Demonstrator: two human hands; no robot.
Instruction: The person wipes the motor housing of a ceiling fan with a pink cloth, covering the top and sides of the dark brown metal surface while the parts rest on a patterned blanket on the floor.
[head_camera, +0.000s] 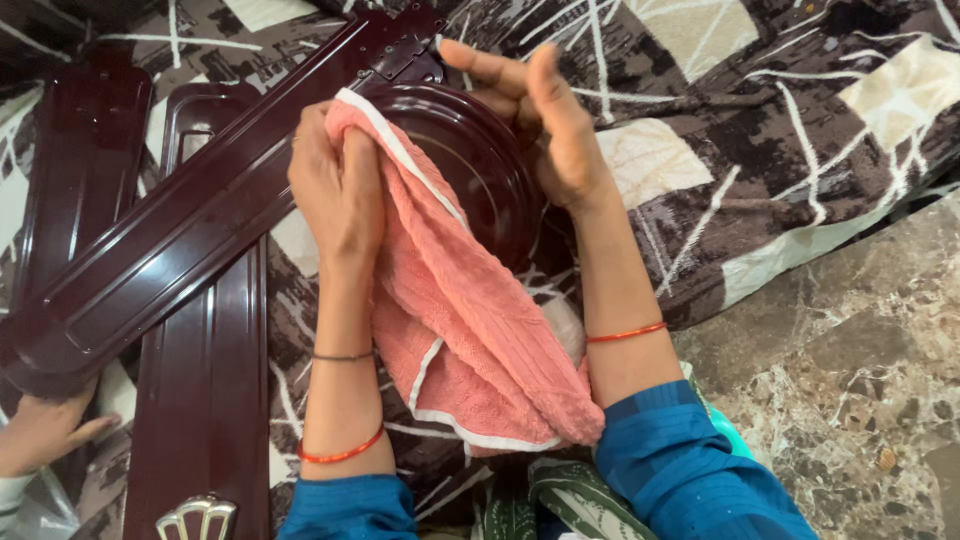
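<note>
- Fingers (330, 150) of my left hand (335, 190) were closed, bunching a pink towel (470, 320) against the dark maroon fan hub (480, 170).
- My right hand (550, 125) rested half-open on the hub's far rim, steadying it.
- That towel hung limp between my forearms; I judged it soft, light and easy to grip anywhere.
- Glossy hub and attached blade (190, 240) looked rigid, slippery and heavy, best held at the rim.
- Both lay on a patterned bedspread (800, 150).

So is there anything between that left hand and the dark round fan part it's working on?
Yes: the pink towel. The left hand grips it bunched and presses it on the dark round fan part, so cloth lies between them. The right hand touches the part's far edge directly, with nothing between.
</note>
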